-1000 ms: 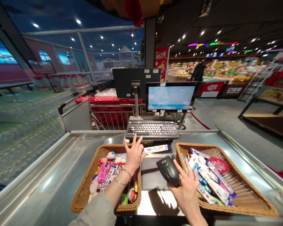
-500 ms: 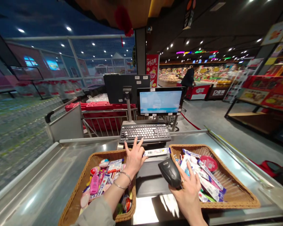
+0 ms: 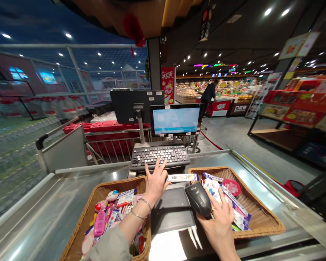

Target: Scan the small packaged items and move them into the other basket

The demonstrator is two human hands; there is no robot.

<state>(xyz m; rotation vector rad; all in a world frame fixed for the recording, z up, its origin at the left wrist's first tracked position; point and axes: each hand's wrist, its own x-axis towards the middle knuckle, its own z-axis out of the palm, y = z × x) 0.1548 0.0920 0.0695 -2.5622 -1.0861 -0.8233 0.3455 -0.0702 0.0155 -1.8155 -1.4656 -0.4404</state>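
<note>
My left hand (image 3: 154, 181) reaches over the left wicker basket (image 3: 84, 224) with its fingers spread, the tips at the front edge of the black keyboard (image 3: 159, 156). My right hand (image 3: 218, 224) is wrapped round a black handheld barcode scanner (image 3: 199, 198), held over the scan plate (image 3: 171, 210) next to the right wicker basket (image 3: 260, 214). A long white packet (image 3: 182, 177) lies just beyond the plate, beside my left fingers. The lit touchscreen (image 3: 176, 119) stands behind the keyboard.
The left basket holds several small colourful sweets and toys, the right basket several long packets and a round red tin (image 3: 232, 186). A steel counter (image 3: 43, 206) surrounds both. Red shopping baskets (image 3: 105, 127) sit behind a rail. A person (image 3: 208, 95) stands far off by the produce.
The view has swung right and down slightly. My left hand stays at the keyboard edge with fingers spread; my right hand keeps the scanner, shifted a little toward the right basket.
</note>
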